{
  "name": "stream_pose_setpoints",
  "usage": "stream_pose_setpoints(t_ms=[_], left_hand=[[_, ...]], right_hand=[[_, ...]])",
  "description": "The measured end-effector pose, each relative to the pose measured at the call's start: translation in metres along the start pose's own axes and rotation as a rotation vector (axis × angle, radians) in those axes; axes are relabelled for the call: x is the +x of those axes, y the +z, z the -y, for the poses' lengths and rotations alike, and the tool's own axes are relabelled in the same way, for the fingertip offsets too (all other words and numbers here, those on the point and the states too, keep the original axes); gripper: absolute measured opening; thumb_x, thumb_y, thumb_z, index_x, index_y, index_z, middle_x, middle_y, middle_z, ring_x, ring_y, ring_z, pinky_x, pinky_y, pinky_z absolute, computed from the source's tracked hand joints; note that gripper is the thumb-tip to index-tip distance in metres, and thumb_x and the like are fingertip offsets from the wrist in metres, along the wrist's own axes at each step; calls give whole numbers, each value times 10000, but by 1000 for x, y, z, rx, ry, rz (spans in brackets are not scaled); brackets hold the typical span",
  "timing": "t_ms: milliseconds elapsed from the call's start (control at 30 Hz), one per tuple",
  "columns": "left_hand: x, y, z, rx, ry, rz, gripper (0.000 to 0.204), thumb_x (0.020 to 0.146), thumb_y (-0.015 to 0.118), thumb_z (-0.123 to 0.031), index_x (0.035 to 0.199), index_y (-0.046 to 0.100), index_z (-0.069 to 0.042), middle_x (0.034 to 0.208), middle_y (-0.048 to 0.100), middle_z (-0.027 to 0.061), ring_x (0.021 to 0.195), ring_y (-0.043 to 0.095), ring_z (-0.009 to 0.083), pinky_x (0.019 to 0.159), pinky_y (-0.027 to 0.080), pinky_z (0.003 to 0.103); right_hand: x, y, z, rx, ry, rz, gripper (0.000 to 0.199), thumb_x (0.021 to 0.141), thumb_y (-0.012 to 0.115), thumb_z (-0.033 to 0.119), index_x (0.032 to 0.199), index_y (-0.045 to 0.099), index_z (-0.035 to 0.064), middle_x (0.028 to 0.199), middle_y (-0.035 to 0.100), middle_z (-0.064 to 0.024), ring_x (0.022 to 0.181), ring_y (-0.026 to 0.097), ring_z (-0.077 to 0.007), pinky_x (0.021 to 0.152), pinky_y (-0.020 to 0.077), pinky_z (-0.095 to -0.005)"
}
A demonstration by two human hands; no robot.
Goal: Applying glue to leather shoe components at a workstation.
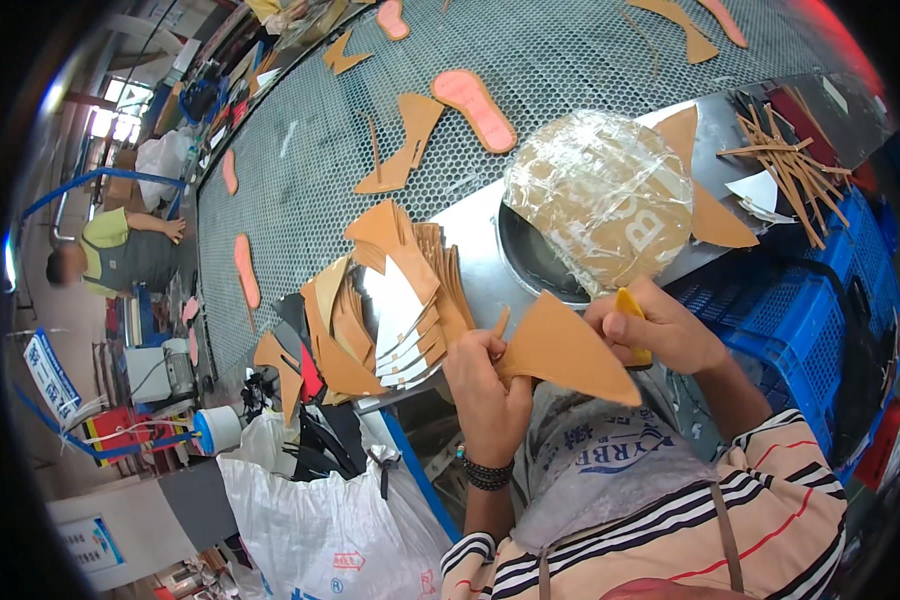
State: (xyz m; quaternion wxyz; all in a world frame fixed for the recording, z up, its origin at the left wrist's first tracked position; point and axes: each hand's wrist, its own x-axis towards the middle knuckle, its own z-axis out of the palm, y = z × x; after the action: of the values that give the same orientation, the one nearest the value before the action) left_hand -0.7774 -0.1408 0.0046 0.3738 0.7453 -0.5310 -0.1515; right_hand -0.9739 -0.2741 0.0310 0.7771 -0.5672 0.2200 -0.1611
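Note:
In front of my apron, my left hand (487,395) is closed on a tan shoe-upper piece (562,350), cut to a pointed, curved shape. A narrow tan strip (501,322) sticks up by its fingers. Close to the piece's right edge, my right hand (665,325) grips a flat yellow tool (632,310), whose exact kind I cannot make out. Just beyond both hands is a dark round bowl (532,262), partly covered by a round board wrapped in clear film (602,195). Left of it lie fanned stacks of tan upper pieces (385,235), some showing white undersides (402,320).
A mesh-topped conveyor (310,180) carries pink insoles (475,108) and loose tan pieces (405,145). Tan strips (785,165) are piled at the right, above a blue crate (800,330). A white sack (330,510) stands lower left. Another person (120,250) is across the conveyor.

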Motion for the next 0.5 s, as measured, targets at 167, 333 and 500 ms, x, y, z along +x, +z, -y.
stream_pose_setpoints(t_ms=[167, 333, 500], left_hand=[[-3, -3, 5, 81, 58, 9, 319, 694, 676, 0, 959, 503, -37, 951, 534, 133, 912, 508, 343, 824, 374, 427], [-5, -6, 4, 22, 61, -41, 314, 705, 678, 26, 966, 513, -32, 946, 540, 124, 902, 525, 309, 807, 403, 400], [-2, -5, 1, 50, 72, -44, 323, 752, 681, 68, 1027, 531, -10, 909, 513, 97, 846, 531, 235, 775, 462, 327]], right_hand=[[-2, 3, 1, -236, -78, 15, 333, 999, 587, 256, 795, 602, -7, 623, 476, -1, 592, 408, -80, 553, 346, -276], [-5, 6, 9, -231, -28, -7, 270, 973, 594, 202, 818, 603, -19, 633, 487, -25, 609, 431, -100, 577, 375, -293], [-10, -2, 5, -226, -83, -27, 253, 961, 597, 192, 824, 600, -21, 634, 481, -46, 609, 436, -111, 584, 385, -307]])
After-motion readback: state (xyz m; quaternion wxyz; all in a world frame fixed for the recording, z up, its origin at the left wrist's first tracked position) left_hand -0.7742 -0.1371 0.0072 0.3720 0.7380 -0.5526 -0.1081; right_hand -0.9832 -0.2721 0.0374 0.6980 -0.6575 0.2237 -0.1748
